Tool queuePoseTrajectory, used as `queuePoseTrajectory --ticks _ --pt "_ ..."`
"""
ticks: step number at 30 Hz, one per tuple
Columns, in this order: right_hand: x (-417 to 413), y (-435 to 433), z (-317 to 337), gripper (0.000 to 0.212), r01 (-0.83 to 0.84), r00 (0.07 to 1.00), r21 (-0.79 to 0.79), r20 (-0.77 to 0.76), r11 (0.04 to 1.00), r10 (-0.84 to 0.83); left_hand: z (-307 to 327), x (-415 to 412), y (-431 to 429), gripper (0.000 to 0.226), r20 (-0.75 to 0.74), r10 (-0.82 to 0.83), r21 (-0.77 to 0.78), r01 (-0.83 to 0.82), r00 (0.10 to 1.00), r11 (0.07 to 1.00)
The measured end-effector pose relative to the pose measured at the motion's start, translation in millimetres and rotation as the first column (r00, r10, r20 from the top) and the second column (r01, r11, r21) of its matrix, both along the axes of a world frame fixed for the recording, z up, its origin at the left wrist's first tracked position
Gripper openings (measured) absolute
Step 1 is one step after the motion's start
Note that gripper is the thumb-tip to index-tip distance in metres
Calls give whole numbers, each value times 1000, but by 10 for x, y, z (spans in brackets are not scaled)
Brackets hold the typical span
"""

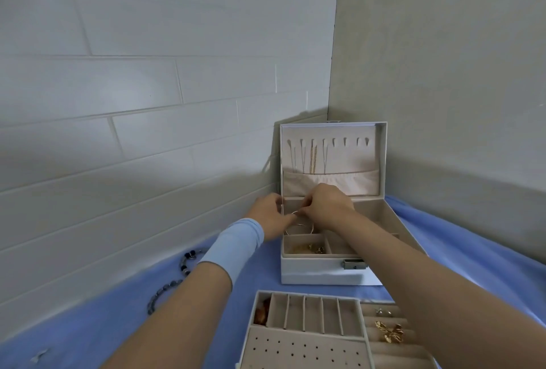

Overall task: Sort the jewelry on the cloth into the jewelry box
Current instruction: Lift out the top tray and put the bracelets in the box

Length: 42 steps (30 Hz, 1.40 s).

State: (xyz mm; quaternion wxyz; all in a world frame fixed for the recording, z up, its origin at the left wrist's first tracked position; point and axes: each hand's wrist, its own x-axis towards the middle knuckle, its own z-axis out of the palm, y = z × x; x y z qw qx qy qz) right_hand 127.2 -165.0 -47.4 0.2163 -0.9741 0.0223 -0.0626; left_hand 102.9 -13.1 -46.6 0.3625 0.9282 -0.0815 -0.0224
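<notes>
Thin silver bangle [304, 225] above jewelry box [319, 272]

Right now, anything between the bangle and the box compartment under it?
Nothing visible. The left hand and right hand pinch the bangle over the open rear compartment of the jewelry box; the lid is up, the tray sits out front.

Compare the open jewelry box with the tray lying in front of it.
The jewelry box is deep with a raised lid; the tray is shallow and lidless. The jewelry box has wide compartments; the tray has narrow slots and a holed panel. Both are beige-lined.
</notes>
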Motion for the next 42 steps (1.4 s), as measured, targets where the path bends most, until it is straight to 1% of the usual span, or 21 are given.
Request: queuePoseTrajectory --ticks 2,3,5,7,8,12,14,16,18,20,21,23,25,29,33,36,38,39,40,42 --pt "-14 20 1 14 -6 1000 -103 -12 995 5 -13 -20 30 51 26 -31 6 31 999 1000" --pt "-26 21 6 14 -13 1000 -124 -16 992 11 -8 -31 51 47 33 -44 -3 44 998 999" --pt "-60 21 26 13 -30 999 -134 -24 990 27 4 -57 90 43 33 -67 -22 68 997 997" --pt "-114 19 73 16 -51 999 -144 -19 988 49 26 -104 134 45 31 -83 -26 84 996 996" --pt "-148 26 111 17 -61 998 -136 -7 989 61 31 -122 166 49 31 -85 -14 85 996 996" --pt "-341 146 326 17 -120 989 -7 82 993 120 96 -267 369 59 79 -65 54 60 995 997" --pt "-462 284 425 17 -181 975 19 133 983 177 138 -356 526 58 94 -35 44 31 995 999" --pt "-587 471 485 16 -262 957 48 144 964 253 178 -468 729 54 102 -2 33 -1 995 999" --pt "-710 684 493 15 -353 932 41 105 935 347 193 -592 965 47 91 30 46 -34 995 998" --pt "-831 900 455 17 -444 896 5 26 896 443 179 -725 1207 38 55 59 75 -63 997 995" --pt "-889 1006 423 19 -486 874 -13 -19 874 486 167 -801 1314 32 33 71 110 -74 997 991" --pt "-974 1202 349 24 -552 833 -59 -94 832 545 124 -936 1494 22 -7 83 236 -79 997 969" --pt "-1018 1379 263 27 -594 801 -86 -158 800 578 67 -1057 1621 19 -57 82 341 -58 995 938" --pt "-1090 1634 114 31 -665 739 -135 -260 734 622 -43 -1178 1783 17 -148 73 369 -13 986 929" --pt "-1156 1749 15 28 -676 729 -149 -279 722 625 -99 -1182 1841 19 -138 56 453 12 989 891" --pt "-1176 1733 -5 19 -657 746 -124 -256 744 615 -97 -1183 1848 12 -102 50 422 -2 994 907" --pt "-1176 1673 11 18 -646 758 -104 -204 756 620 -63 -1185 1869 9 -56 48 326 -28 997 945" --pt "-1168 1631 22 17 -636 766 -61 -167 769 621 -40 -1189 1878 7 -26 50 263 -41 998 964" --pt "-1164 1585 36 16 -615 780 19 -134 789 611 -16 -1196 1877 7 9 53 201 -54 999 978" --pt "-1162 1486 80 13 -543 815 222 -93 810 572 10 -1207 1839 7 83 73 67 -79 994 995"
